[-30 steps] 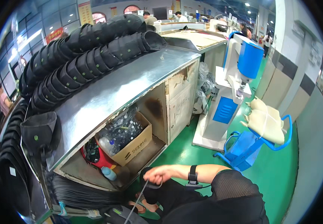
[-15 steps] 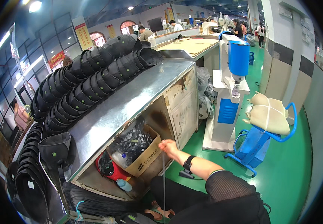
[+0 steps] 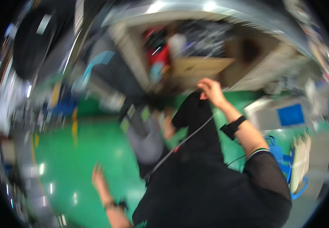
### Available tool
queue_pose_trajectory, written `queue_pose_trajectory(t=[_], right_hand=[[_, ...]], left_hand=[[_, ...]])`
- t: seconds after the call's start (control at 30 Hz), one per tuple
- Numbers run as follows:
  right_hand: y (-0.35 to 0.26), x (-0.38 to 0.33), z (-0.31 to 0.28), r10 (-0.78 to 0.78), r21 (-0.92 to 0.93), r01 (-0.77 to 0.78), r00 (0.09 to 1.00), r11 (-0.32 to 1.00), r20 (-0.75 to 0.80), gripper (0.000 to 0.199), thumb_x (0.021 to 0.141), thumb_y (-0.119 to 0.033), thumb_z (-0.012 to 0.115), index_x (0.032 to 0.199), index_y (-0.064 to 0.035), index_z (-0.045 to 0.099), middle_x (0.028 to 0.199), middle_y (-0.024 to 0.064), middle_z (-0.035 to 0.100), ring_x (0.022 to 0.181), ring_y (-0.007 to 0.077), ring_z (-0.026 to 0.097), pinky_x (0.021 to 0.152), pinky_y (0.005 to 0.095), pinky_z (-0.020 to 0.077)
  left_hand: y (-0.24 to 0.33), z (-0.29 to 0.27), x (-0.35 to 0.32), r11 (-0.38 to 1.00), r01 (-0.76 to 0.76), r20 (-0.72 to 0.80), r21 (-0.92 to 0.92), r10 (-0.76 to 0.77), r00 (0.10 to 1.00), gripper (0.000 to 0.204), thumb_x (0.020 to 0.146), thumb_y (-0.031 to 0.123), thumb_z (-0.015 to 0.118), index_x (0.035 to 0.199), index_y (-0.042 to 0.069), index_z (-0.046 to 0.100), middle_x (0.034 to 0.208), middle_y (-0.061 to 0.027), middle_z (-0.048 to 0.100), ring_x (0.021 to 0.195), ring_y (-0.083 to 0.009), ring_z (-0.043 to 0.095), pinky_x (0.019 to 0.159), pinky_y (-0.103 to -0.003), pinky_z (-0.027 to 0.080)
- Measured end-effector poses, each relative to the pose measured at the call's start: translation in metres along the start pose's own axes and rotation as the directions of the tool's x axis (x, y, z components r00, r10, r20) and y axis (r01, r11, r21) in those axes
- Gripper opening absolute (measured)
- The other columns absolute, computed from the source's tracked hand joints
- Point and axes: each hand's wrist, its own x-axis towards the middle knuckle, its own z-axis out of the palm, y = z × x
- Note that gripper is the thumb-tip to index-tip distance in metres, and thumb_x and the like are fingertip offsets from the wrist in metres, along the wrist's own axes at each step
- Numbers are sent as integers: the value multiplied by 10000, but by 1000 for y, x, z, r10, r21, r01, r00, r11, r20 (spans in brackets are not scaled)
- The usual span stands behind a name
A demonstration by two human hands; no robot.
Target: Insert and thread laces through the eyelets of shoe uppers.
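Nearest, across the person's black clothes and lap, runs a thin grey cord (image 3: 189, 140), its long axis slanting from the lower left by the waist up to the upper right, where it meets the right wrist. The left hand (image 3: 99, 178) is out over the green floor (image 3: 77, 148), fingers pointing up the view; blur hides whether they are apart or together. The right hand (image 3: 210, 90) is above the knee, fingers bent and pointing left; whether they are clamped on the cord I cannot tell. Left of the lap sits a blurred grey-and-black piece (image 3: 146, 142) with green patches. Beyond the right hand, an open cabinet (image 3: 128, 51) holds a cardboard box (image 3: 198, 66), wider than tall from here, filled with dark, shiny, clear-looking stuff (image 3: 206, 40). In the same cabinet, just left of the box, are a red-and-black thing (image 3: 161, 53) and a light blue bottle (image 3: 157, 71). To the right stands a blue trolley (image 3: 285, 165) carrying cream sheets (image 3: 300, 163). Farthest, the metal tabletop (image 3: 187, 14) curves over the cabinet.
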Motion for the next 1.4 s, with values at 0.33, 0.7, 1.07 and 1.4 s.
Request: queue_pose_trajectory(t=[0.33, 0.7, 1.07, 1.4], right_hand=[[-7, -81, 163, 80, -92, -37, 852, 995, 518, 87, 874, -87, 642, 873, -1, 636, 669, 34, 626, 596, 95, 581, 583, 264, 468], [-16, -82, 186, -317, -457, 627, 746, 630, 586, 79, 775, -77, 630, 793, -8, 595, 712, 136, 628, 665, 332, 630, 595, 400, 486], [-15, -59, 173, -463, -244, 866, 448, 436, 765, 92, 701, -43, 597, 781, -33, 552, 731, 112, 575, 712, 303, 628, 601, 400, 498], [-45, -26, 174, -537, -88, 981, 169, 173, 827, 271, 626, -202, 751, 822, -85, 604, 881, 8, 561, 1045, 201, 535, 842, 377, 409]], left_hand=[[71, 62, -47, 905, 206, 168, -371, -153, 974, 167, 887, -29, 583, 1049, -10, 623, 812, -58, 673, 632, -89, 594, 613, -224, 486], [81, 47, -40, 981, -130, 85, 143, 119, 989, 57, 847, 103, 664, 847, 49, 646, 771, -61, 618, 666, -198, 604, 604, -298, 484], [91, 62, -16, 910, -8, 237, 414, -99, 966, 182, 801, 220, 702, 756, 64, 621, 766, -86, 614, 767, -300, 612, 670, -398, 477], [111, 33, 39, 490, -859, 793, 150, 459, 400, 341, 600, 160, 772, 877, 98, 584, 930, -36, 571, 992, -233, 545, 808, -369, 438]])
